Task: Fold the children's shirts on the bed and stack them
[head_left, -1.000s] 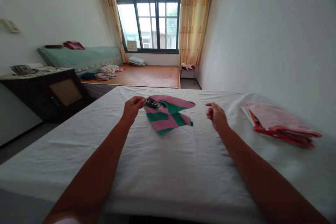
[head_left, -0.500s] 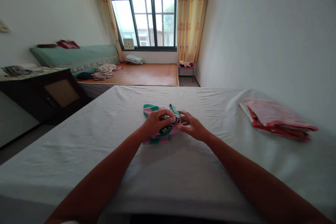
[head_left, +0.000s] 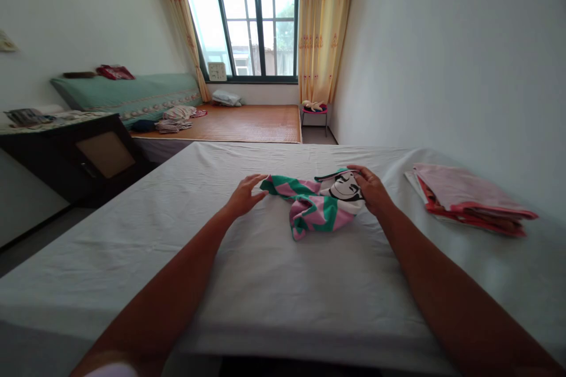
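Observation:
A crumpled pink and green cloth (head_left: 325, 212), with a black-and-white cartoon face printed on a white part, lies on the white-sheeted surface (head_left: 283, 283) before me. At its right end, my right hand (head_left: 374, 189) grips the edge beside the printed face, fingers over the top. My left hand (head_left: 246, 194) is at the opposite end; thumb and fingers are spread apart around the narrow green tip, close to it or lightly touching. The cloth is partly folded over itself, so its full shape is hidden.
Folded pink and red cloths (head_left: 471, 197) lie at the right by the wall. Beyond the sheet's far edge is a bed with a brown mat (head_left: 256, 121) and piled clothes (head_left: 177, 119). A dark cabinet (head_left: 84, 159) stands left, a small stool (head_left: 315, 111) near the curtain.
My hands have moved apart, the right one to the right and the left slightly left. The bunched cloth has been spread wider and shifted right, exposing the printed face.

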`<state>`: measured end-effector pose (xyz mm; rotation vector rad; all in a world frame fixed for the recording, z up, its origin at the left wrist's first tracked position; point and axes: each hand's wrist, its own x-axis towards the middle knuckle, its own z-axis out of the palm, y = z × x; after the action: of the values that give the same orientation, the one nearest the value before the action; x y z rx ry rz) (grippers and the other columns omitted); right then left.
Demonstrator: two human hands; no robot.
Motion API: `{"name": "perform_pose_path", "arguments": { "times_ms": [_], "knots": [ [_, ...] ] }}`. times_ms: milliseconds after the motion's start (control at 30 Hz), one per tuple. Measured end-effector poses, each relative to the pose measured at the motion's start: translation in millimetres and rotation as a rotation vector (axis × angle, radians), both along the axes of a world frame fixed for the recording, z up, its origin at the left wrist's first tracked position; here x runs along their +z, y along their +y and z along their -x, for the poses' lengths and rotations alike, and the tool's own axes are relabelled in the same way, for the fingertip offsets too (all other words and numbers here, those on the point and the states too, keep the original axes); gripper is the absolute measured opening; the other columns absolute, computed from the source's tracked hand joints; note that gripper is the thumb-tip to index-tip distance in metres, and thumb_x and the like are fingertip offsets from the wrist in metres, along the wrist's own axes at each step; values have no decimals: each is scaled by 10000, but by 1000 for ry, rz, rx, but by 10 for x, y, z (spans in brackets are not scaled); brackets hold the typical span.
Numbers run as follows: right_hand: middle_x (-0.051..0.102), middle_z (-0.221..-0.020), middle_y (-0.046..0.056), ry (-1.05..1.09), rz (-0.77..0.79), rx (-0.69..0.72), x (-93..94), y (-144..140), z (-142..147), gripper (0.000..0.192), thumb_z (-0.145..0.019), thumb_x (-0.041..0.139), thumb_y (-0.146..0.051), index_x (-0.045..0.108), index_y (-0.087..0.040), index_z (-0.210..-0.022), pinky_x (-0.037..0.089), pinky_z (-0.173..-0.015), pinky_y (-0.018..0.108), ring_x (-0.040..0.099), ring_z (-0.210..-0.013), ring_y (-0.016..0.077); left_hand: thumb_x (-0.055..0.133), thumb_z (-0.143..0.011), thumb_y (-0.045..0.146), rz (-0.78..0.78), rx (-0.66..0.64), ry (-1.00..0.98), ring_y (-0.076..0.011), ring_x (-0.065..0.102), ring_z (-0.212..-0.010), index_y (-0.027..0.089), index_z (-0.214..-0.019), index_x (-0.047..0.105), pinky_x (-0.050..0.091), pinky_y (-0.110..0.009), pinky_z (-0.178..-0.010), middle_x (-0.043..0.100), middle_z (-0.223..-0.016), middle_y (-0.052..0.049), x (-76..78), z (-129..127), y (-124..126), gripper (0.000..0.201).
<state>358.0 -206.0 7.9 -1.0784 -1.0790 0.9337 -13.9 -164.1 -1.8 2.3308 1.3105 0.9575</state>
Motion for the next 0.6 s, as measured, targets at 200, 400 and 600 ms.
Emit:
{"name": "perform_pose_path", "arguments": {
  "times_ms": [200,400,600],
  "knots": [
    [624,-667,-51,-15,58,151,83,-99,74,410,-711,630,-358,636,-213,-1095,435,-511,202,541,-547,102,558,-839,259,-38,18,223,-237,574,-1091,252,-1266,595,442,-384,-975,672,-1096,-48,-235,-267,103,429],
    [661,-758,-26,57,-157,-37,213,-64,-172,333,-736,666,-422,673,-225,-1004,485,-585,223,589,-656,120,457,-871,247,-94,277,-26,-206,611,-972,190,-966,692,477,-340,-910,683,-1008,-59,-88,102,298,260],
    [685,-802,-4,26,-91,68,256,-133,-75,373,-709,732,-486,688,-224,-971,517,-612,256,607,-673,142,544,-857,329,-51,16,-55,-212,599,-1047,200,-1142,659,471,-349,-942,656,-1126,-74,-109,-84,92,333]
  ]
}}
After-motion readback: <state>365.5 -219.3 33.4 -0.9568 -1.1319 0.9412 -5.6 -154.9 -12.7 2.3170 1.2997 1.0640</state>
